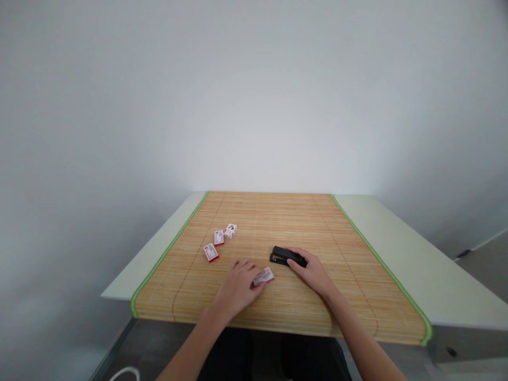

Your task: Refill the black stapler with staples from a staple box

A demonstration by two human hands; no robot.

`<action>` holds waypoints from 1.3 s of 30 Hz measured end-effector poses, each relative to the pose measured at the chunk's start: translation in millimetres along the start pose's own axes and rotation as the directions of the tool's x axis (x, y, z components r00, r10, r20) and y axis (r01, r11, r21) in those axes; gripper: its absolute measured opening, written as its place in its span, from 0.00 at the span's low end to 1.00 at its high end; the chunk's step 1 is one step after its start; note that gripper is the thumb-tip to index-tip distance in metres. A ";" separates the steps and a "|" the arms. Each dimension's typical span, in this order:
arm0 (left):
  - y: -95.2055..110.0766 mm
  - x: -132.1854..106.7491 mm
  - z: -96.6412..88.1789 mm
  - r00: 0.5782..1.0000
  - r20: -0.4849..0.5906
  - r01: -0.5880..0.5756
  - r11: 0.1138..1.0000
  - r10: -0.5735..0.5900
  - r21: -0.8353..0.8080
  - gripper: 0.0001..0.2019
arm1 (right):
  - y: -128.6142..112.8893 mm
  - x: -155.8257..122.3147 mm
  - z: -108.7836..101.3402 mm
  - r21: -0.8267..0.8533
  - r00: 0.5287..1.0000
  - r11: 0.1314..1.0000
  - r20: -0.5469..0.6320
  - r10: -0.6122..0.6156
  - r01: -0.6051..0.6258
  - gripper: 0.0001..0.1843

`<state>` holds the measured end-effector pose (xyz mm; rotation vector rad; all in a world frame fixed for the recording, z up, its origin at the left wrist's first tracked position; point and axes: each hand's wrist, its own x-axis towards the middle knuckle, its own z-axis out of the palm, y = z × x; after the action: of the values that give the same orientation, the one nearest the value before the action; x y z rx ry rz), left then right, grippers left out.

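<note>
My left hand (241, 283) is closed around one end of a small white-and-red box (267, 275), low over the mat near its front edge. Part of that box is hidden under my fingers. To the right, my right hand (308, 268) grips a black stapler (282, 253) from its rear end, thumb on the near side and fingers over the top. The stapler lies on the mat with its front end pointing left. Whether any staples are in it cannot be seen.
Two more white-and-red boxes, one nearer (211, 252) and one farther (219, 237), lie left of my hands. Beside them is a white box with dark print (230, 230). A green-edged bamboo mat (278, 211) covers the middle of the white table (405, 243). A wall (262, 106) stands behind.
</note>
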<state>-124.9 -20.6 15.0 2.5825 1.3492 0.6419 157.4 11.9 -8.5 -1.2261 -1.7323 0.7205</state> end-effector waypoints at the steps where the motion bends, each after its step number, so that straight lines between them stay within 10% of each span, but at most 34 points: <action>1: -14.1 -1.9 -4.6 0.996 -0.049 0.077 0.996 -0.075 0.047 0.10 | -0.4 0.3 -0.1 -0.013 1.000 1.000 -0.003 -0.003 0.003 0.22; 9: -75.9 -14.5 -14.8 0.865 -0.383 0.384 0.919 -0.324 0.089 0.13 | -14.5 -2.5 6.3 -0.115 0.998 0.992 0.022 -0.056 0.058 0.21; 20: -146.8 -1.2 -8.1 0.718 -0.411 0.415 0.819 -0.562 -0.396 0.23 | -42.6 -1.0 72.9 0.074 0.970 0.996 0.230 -0.074 0.058 0.52; 39: -156.3 18.3 -6.4 0.824 -0.229 0.378 0.805 -0.518 -0.457 0.26 | -72.2 44.5 182.1 0.078 0.978 0.985 0.135 -0.162 0.152 0.49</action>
<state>-234.9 84.7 -25.3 1.7833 1.6567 1.1667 -42.2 33.1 -16.8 -0.9999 -1.8811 0.7803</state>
